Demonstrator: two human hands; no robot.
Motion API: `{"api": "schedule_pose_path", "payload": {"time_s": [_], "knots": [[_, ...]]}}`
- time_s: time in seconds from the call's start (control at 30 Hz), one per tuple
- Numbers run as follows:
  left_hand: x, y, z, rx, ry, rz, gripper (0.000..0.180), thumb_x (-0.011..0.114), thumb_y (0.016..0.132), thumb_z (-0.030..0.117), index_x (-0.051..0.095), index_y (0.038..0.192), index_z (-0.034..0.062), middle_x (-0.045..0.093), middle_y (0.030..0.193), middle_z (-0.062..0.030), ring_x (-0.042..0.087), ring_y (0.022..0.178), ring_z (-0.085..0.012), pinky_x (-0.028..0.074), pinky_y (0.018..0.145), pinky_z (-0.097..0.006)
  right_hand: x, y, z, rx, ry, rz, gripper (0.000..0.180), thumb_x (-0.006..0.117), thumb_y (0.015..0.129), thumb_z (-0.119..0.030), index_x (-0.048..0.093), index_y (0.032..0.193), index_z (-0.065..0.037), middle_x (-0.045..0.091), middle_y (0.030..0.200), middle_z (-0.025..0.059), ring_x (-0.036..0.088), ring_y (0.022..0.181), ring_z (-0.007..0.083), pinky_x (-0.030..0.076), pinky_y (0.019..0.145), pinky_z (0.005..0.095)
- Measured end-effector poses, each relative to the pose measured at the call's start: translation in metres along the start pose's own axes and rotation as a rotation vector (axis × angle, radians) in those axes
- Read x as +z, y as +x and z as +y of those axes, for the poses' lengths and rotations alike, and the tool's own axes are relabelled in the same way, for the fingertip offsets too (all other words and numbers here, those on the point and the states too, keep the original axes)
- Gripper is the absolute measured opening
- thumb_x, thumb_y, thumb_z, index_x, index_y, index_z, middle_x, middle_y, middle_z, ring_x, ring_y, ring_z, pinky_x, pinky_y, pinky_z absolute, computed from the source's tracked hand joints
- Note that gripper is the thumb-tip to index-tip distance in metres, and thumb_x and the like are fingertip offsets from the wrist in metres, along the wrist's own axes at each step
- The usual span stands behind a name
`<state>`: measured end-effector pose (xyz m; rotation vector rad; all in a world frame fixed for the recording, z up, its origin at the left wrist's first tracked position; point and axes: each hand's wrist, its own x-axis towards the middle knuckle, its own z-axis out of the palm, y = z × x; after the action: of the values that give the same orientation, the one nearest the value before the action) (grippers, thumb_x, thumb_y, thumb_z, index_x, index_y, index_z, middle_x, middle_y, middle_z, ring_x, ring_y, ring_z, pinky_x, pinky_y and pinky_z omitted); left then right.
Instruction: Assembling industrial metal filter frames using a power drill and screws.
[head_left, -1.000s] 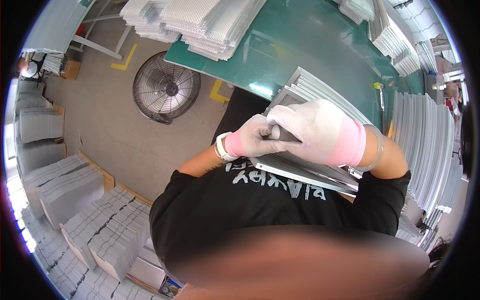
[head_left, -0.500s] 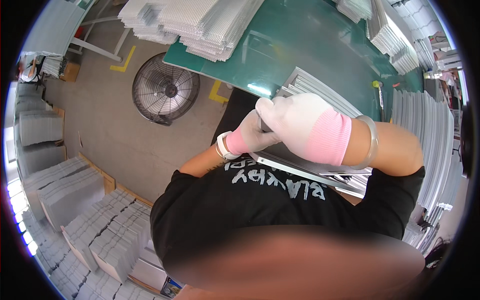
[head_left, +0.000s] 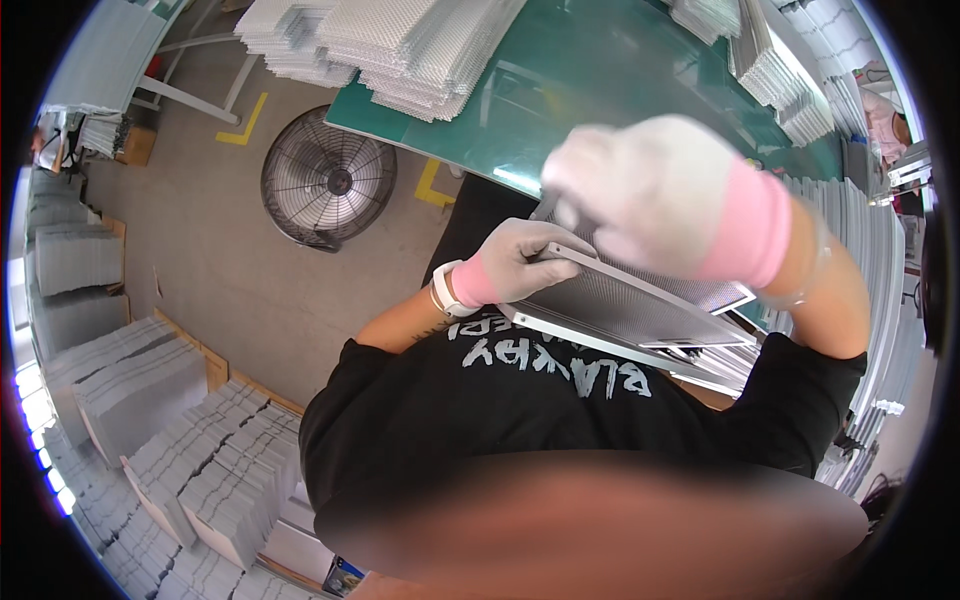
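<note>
Both my hands wear white gloves with pink cuffs. My left hand (head_left: 522, 262) pinches the corner of a thin metal-framed mesh panel (head_left: 665, 292), fingers above and thumb below. The panel slants in front of my chest, above another framed panel (head_left: 590, 338) close to my shirt. Over the far side of the held panel is my right hand (head_left: 650, 190), smeared by motion, with its fingers curled in. A small dark grey piece (head_left: 545, 206) shows beneath its fingertips; what it is, I cannot make out. The right hand hides part of the mesh.
A green-topped table (head_left: 570, 80) lies ahead, with stacked mesh sheets (head_left: 410, 60) at its left and more sheets (head_left: 780, 80) at far right. Panels stand in a row (head_left: 860, 270) on the right. A round floor fan (head_left: 330, 180) and stacked panels (head_left: 140, 380) are at left.
My right hand has moved away from the left hand, up and to the right. My left hand stays nearly in place, and the panel's corner in it now shows.
</note>
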<state>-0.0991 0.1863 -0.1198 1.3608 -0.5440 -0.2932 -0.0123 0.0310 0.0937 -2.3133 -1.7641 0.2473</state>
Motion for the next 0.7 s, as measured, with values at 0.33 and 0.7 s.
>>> {"api": "schedule_pose_path", "payload": {"time_s": [0.33, 0.7], "knots": [[-0.007, 0.02, -0.001, 0.227, -0.261, -0.345, 0.02, 0.062, 0.09, 0.008, 0.063, 0.11, 0.003, 0.057, 0.132, -0.0191, 0.06, 0.114, -0.0245, 0.048, 0.094, -0.036, 0.053, -0.182, 0.159, 1.114, -0.167, -0.162, 0.029, 0.057, 0.081, -0.001, 0.049, 0.109, 0.002, 0.065, 0.095, 0.0264, 0.063, 0.097, 0.0439, 0.049, 0.083, 0.0475], [-0.003, 0.05, 0.017, 0.131, -0.425, -0.872, 0.016, 0.062, 0.094, 0.006, 0.046, 0.091, 0.0073, 0.057, 0.133, -0.0215, 0.051, 0.131, -0.0379, 0.041, 0.106, -0.049, 0.117, -0.264, 0.176, 1.58, -0.187, -0.121, 0.063, 0.064, 0.085, -0.004, 0.038, 0.142, -0.005, 0.037, 0.148, 0.0244, 0.054, 0.121, 0.0469, 0.048, 0.102, 0.0444]]}}
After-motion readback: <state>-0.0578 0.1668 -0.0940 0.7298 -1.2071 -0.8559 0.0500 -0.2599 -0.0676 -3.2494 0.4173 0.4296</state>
